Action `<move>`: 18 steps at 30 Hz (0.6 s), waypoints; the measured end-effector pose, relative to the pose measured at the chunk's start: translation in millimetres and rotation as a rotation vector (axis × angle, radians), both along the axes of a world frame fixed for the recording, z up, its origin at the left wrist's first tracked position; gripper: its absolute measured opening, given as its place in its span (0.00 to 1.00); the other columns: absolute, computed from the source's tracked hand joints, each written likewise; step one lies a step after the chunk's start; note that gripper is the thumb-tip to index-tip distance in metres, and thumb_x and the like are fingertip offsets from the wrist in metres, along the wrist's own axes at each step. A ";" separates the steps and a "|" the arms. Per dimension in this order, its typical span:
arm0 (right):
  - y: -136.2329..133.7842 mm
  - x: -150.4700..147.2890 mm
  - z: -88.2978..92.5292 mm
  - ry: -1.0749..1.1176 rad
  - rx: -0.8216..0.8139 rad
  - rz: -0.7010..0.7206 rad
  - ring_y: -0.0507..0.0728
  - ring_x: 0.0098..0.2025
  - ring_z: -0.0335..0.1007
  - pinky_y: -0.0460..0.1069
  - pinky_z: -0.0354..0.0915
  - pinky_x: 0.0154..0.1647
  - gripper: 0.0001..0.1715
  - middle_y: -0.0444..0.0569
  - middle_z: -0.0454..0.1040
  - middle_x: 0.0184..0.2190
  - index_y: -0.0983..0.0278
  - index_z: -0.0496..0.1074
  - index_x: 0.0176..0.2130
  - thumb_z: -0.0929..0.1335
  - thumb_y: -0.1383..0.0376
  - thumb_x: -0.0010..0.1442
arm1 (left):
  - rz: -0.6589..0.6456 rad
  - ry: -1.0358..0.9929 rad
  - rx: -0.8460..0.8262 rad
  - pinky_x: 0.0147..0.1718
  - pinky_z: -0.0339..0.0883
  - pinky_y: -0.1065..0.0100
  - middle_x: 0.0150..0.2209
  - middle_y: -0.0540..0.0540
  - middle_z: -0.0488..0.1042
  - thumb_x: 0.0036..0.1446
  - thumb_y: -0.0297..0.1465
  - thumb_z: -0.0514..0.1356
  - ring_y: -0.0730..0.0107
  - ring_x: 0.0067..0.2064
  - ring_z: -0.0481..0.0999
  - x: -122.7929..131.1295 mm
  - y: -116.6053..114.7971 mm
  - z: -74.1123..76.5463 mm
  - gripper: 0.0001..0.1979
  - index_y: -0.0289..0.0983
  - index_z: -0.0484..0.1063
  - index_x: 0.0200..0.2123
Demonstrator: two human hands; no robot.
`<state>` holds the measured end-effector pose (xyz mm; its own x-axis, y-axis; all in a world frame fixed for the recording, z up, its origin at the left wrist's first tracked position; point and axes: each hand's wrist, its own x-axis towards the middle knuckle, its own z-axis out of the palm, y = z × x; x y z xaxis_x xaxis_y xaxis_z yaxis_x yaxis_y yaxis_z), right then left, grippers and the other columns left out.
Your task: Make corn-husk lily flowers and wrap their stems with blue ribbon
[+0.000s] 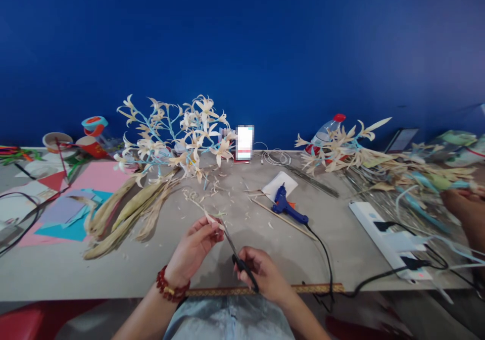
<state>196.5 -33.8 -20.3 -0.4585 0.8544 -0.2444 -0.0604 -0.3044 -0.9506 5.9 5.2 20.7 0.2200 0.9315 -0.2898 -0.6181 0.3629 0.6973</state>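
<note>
My left hand (195, 246) pinches a small pale strip of dried husk (212, 220) just above the grey table (341, 251). My right hand (263, 272) grips black-handled scissors (237, 256), whose blades point up and left to the strip. Both hands hover near the table's front edge. A red bead bracelet (171, 285) circles my left wrist.
A husk-flower branch with blue stems (178, 133) and loose husks (129, 213) lie left of centre. A blue glue gun (287, 206), a white power strip (390, 239) and cables sit right. Coloured paper (71, 213) is at the left. Another person's hand (468, 206) is at the right edge.
</note>
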 end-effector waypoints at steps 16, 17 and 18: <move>5.2 -0.7 4.4 -0.072 -0.012 -0.021 0.48 0.23 0.53 0.44 0.51 0.25 0.32 0.39 0.62 0.21 0.63 0.60 0.24 0.74 0.42 0.41 | 0.036 0.108 0.025 0.36 0.68 0.70 0.34 0.46 0.75 0.52 0.28 0.66 0.73 0.32 0.72 1.8 -0.4 0.3 0.04 0.34 0.75 0.29; 5.3 -0.8 4.9 -0.069 -0.016 -0.022 0.48 0.23 0.53 0.44 0.51 0.25 0.32 0.39 0.63 0.21 0.63 0.60 0.24 0.74 0.42 0.41 | 0.040 0.111 0.024 0.36 0.68 0.70 0.33 0.46 0.75 0.52 0.28 0.66 0.73 0.32 0.72 1.9 -0.3 0.5 0.04 0.34 0.75 0.29; 5.4 -0.8 5.1 -0.064 -0.020 -0.022 0.48 0.23 0.53 0.44 0.51 0.24 0.32 0.39 0.63 0.21 0.63 0.60 0.24 0.74 0.43 0.41 | 0.043 0.113 0.023 0.36 0.68 0.70 0.33 0.46 0.75 0.51 0.28 0.67 0.73 0.32 0.72 2.1 -0.2 0.8 0.04 0.34 0.75 0.29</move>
